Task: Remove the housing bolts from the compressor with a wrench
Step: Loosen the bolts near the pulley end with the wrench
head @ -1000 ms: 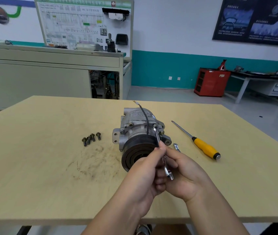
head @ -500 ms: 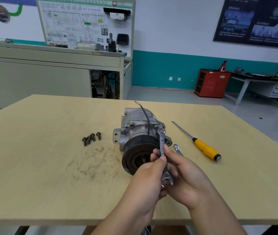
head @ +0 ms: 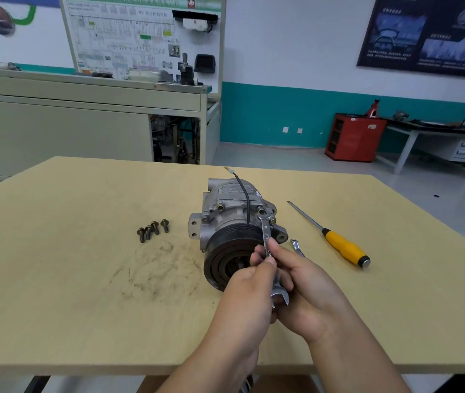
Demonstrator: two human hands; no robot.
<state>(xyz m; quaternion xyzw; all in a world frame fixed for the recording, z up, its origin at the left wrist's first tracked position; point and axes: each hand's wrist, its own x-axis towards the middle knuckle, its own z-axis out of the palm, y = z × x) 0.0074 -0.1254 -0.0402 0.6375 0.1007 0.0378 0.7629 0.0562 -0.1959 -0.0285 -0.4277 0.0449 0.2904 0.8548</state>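
Where the pale desk (head: 55,279) fills the view, the compressor (head: 225,217) lies near its middle, pulley face toward the person. Left hand (head: 242,293) and right hand (head: 310,290) meet just in front of it. The fingers of both curl round the wrench (head: 265,234) shank, left pinching higher, right cradling lower. Yellow-handled screwdriver (head: 342,246) lies right of the compressor, apart. Wrench upper end sits at a housing bolt (head: 260,209) on the top right flange; whether fully seated, cannot tell. Four loose bolts (head: 153,229) lie in a row to the left. Step in hand, by my reading: loosening this bolt. Next move calls for a seated jaw, then a short swing, with the compressor kept from rolling.
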